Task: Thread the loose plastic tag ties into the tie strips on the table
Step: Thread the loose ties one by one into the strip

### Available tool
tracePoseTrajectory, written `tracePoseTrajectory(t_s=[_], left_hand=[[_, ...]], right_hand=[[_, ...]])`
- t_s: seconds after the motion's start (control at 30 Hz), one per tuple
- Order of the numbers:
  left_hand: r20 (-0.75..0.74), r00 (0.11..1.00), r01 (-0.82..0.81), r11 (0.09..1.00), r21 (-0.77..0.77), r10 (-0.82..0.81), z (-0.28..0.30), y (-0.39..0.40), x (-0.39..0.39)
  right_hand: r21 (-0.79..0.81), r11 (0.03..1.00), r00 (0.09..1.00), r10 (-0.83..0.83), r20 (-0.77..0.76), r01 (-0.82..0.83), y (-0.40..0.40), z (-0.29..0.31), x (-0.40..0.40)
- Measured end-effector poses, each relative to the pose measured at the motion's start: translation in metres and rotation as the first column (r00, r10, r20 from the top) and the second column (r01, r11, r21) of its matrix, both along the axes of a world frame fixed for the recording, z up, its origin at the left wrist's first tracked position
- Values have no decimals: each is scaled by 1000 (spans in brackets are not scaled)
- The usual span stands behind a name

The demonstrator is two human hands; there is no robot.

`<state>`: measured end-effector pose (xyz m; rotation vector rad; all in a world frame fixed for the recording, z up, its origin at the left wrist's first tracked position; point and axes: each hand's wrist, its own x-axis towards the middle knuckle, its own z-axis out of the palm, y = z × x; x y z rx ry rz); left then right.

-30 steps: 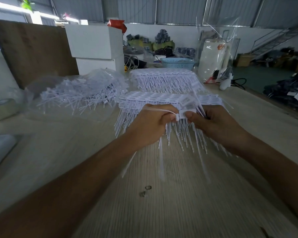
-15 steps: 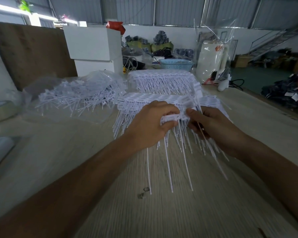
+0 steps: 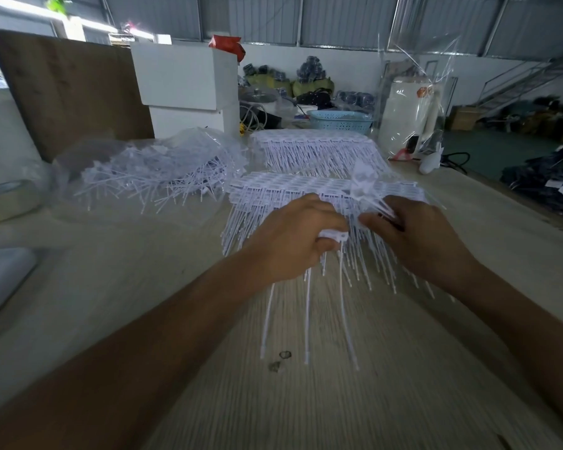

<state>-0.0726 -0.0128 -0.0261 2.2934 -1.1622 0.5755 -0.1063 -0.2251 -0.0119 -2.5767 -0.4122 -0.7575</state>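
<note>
The head view looks down on a pale wood-grain table [image 3: 387, 401]; nearest the bottom of the frame, two small dark bits [image 3: 281, 360] lie on its surface, just beside the tips of three long white tails that hang down at the centre; above them, at mid-frame, the left hand [image 3: 293, 237] has its fingers curled round a short tie strip [image 3: 333, 235], pinching its white head end between thumb and forefinger while the tails [image 3: 307, 319] trail toward the viewer; to the right, close beside it, the right hand [image 3: 413, 232] holds a bunch of loose tag ties [image 3: 371, 199] in curled fingers, their ends fanning up and blurred; under both hands lies a stack of finished strips [image 3: 290, 186], heads in a band and tails pointing down-frame; behind it, further up, a second stack [image 3: 312, 144] lies the same way; in the left-centre, a heap of loose ties [image 3: 157, 177] sits in clear plastic; beyond, at the upper centre, stand white boxes [image 3: 182, 79] and a light blue basket [image 3: 340, 121]; a brown board [image 3: 72, 92] leans at the upper left.
</note>
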Motion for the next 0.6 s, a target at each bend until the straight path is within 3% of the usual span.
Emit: tracePoseTrajectory(t_s=[0.1,0.13,0.2,0.3,0.4,0.6], left_hand=[[9,998,58,998,-18,-58,1,-2,-3],[11,998,67,995,-74,-67,3,-3,-5],[-13,998,53,981,-186,-57,6,-6,-8],[-86,992,56,946,-318,-88,8,-10,-13],[-139,986,34,921,-387,-95,7,-12,-16],[-131,988,38,956,-292,-80,9,-6,-14]], right_hand=[[-42,991,981,-117,155,125,-11,12,-4],[29,993,985,-121,125,118,-12,14,-5],[284,958,995,-16,-94,42,-4,15,-9],[567,823,890,280,-360,-29,11,7,-14],[610,788,809,411,-421,-82,12,5,-14],[695,719,837,385,-388,-8,9,9,-12]])
